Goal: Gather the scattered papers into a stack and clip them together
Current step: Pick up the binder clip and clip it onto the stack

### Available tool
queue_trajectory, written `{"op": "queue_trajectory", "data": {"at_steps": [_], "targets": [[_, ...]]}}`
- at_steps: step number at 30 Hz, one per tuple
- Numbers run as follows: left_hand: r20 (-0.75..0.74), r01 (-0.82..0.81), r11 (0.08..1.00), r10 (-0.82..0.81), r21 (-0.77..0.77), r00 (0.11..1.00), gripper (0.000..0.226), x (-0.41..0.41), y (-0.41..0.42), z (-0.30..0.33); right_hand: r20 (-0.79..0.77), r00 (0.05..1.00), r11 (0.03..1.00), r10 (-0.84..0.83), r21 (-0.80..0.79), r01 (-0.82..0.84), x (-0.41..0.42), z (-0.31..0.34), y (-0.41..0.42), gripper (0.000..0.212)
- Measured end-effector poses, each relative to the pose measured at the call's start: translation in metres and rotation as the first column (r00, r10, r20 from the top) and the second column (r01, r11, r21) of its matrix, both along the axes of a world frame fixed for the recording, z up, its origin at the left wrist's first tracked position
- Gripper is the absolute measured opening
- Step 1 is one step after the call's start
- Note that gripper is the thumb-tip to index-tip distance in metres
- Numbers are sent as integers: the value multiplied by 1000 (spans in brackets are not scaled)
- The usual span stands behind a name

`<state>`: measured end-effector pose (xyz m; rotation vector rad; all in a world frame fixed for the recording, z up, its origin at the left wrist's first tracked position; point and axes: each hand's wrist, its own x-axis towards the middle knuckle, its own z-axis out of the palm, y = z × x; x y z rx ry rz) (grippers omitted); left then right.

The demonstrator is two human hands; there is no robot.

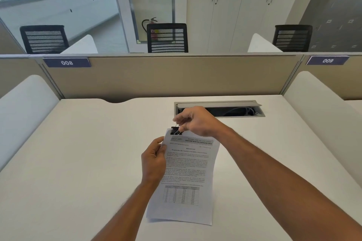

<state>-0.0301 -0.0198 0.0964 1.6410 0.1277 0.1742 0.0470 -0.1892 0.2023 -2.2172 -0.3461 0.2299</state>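
Observation:
A stack of printed papers is held up over the white desk, with text and a table on the top sheet. My left hand grips the stack's left edge. A black binder clip sits on the top edge of the stack, near its left corner. My right hand pinches the clip's wire handles from above.
An open cable tray is set into the desk just behind my right hand. Beige partitions labelled 008 and 009 close the back. White side dividers flank the desk. Black chairs stand beyond.

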Motion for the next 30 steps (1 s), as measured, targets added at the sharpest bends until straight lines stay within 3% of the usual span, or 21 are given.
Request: {"op": "queue_trajectory", "data": {"at_steps": [6,9,12,15,18,21,25,30], "targets": [[7,2,1000,-2,-13,1000,34,-1,0,3,-34,999,999,42,-23,-43,-2,2,1,47],[-3,-17,1000,17,-21,1000,28,0,2,4,-63,996,995,68,-63,-72,1,-3,-5,71],[-2,-37,998,37,-50,999,25,3,8,9,-45,999,1000,-11,-8,11,1,-12,-29,97],[3,-26,996,27,-85,1000,24,3,15,15,-126,982,979,-141,128,157,-9,-27,-60,102],[-8,-42,990,41,-132,999,22,3,18,17,-255,954,916,-160,321,240,-25,-46,-81,93],[-6,-70,980,70,-184,998,21,7,18,20,-342,938,839,-58,492,232,-39,-65,-84,57],[16,-85,977,90,-197,996,21,11,16,26,-392,906,772,-159,523,361,-53,-91,-69,27],[121,6,993,8,-115,993,15,15,22,40,-338,890,698,-307,556,452,-65,-93,-53,20]]}}
